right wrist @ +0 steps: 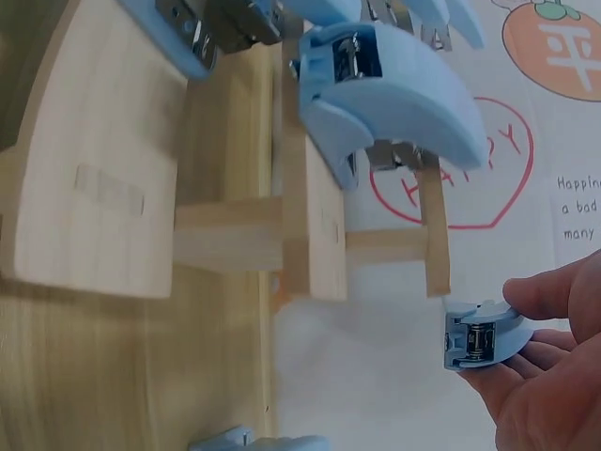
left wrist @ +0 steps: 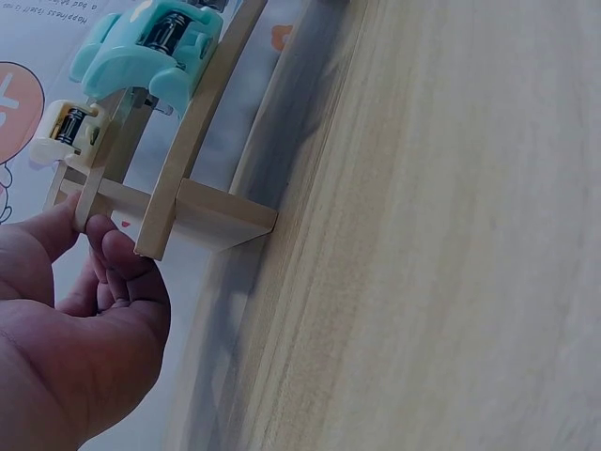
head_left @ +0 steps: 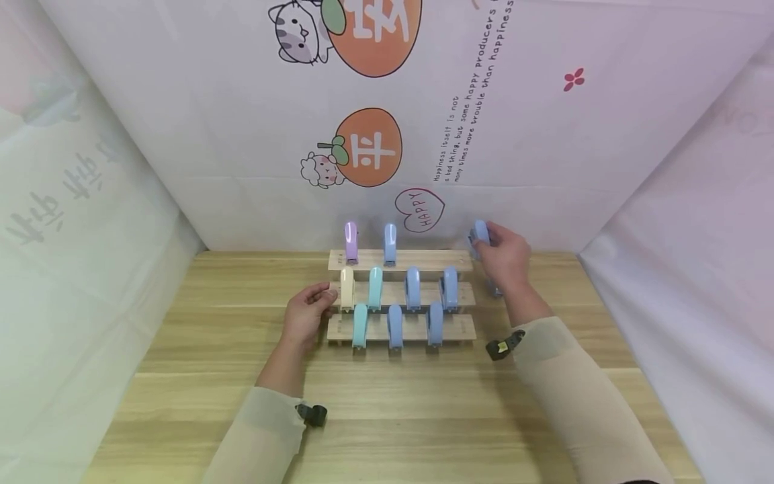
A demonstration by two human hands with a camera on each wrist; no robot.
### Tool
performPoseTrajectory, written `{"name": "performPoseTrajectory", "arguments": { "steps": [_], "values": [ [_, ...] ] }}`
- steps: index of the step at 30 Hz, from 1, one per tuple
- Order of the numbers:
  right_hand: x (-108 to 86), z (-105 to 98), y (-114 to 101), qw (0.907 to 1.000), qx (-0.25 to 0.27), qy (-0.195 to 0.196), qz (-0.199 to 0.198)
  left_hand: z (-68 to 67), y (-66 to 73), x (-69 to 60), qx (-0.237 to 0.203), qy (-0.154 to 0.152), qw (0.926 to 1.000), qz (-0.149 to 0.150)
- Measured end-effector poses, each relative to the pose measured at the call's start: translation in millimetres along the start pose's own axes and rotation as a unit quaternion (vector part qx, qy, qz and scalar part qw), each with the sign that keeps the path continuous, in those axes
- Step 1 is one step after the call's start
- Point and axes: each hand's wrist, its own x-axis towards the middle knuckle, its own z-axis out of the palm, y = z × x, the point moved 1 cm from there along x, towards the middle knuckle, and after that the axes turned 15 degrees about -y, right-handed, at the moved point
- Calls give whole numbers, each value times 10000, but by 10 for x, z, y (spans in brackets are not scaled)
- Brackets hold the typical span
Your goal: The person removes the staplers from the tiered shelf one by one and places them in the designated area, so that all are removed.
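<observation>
My left hand (head_left: 304, 314) pinches the middle plank (head_left: 465, 294) of the wooden rack (head_left: 462, 329) at its left end; my right hand (head_left: 506, 255) grips a blue stapler (head_left: 481, 232) just beside the top plank (head_left: 431, 260).

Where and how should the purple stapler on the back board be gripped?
The purple stapler is probably best pinched across the long sides of its rounded far end, coming from above. In the head view it is long and narrow, that end extends beyond the back board, and a gap to the blue stapler beside it leaves finger room.
</observation>
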Motion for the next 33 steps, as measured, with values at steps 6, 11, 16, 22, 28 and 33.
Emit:
{"name": "performPoseTrajectory", "arguments": {
  "steps": [6,11,16,22,28,33],
  "values": [
    [-2,-58,130,9998,14,-35,169,9,14,-14,4,17,10000,19],
    [-3,-112,278,9988,330,-76,356,16,43,-27,-21,40,10000,14],
    [6,-164,448,9980,328,27,530,24,55,-35,-49,48,10000,-8],
    [14,-230,584,9969,386,187,652,19,57,-35,-1,-1,10000,-7],
    [12,-278,681,9955,329,246,848,17,46,-35,48,-17,10000,-19],
    [18,-287,771,9936,403,209,1034,23,44,-44,30,1,10000,-16]
  ]
}}
